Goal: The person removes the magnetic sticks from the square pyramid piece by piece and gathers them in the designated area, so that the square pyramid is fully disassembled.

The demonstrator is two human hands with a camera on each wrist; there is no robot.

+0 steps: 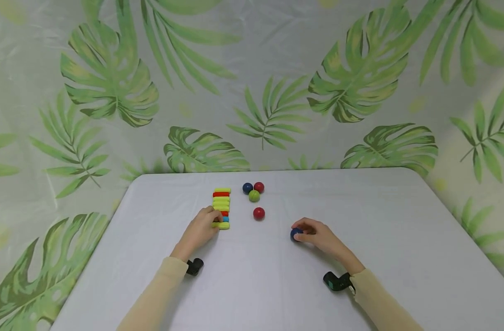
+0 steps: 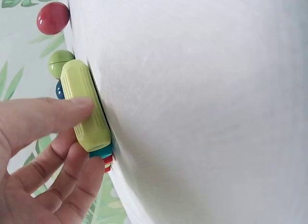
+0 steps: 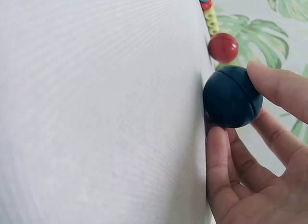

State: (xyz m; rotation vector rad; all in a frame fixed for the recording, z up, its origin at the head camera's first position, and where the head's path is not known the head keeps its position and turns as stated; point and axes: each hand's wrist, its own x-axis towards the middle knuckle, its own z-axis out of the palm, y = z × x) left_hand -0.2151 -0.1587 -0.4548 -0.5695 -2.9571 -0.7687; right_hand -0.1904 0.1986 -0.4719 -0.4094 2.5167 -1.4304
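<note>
My left hand (image 1: pixel 200 228) is at the near end of a column of short coloured sticks. Its thumb lies over the nearest yellow-green ribbed stick (image 2: pixel 85 115), with the fingers curled at the stick's end. Just beyond it are a blue stick (image 1: pixel 226 219) and a red one (image 1: pixel 225 214), partly hidden by the hand. Farther right, my right hand (image 1: pixel 318 235) holds a dark blue ball (image 3: pixel 228 98) low at the tabletop between thumb and fingers. A grooved seam runs around this ball. A lone red ball (image 1: pixel 259 213) sits between the two hands, farther back.
The column continues away with yellow-green sticks (image 1: pixel 221 203) and a red stick (image 1: pixel 220 194). Behind the lone ball, a dark blue ball (image 1: pixel 247 188), a red ball (image 1: pixel 259 187) and a green ball (image 1: pixel 254 196) cluster together. A leaf-print cloth (image 1: pixel 268 92) hangs behind the white table (image 1: pixel 359 197).
</note>
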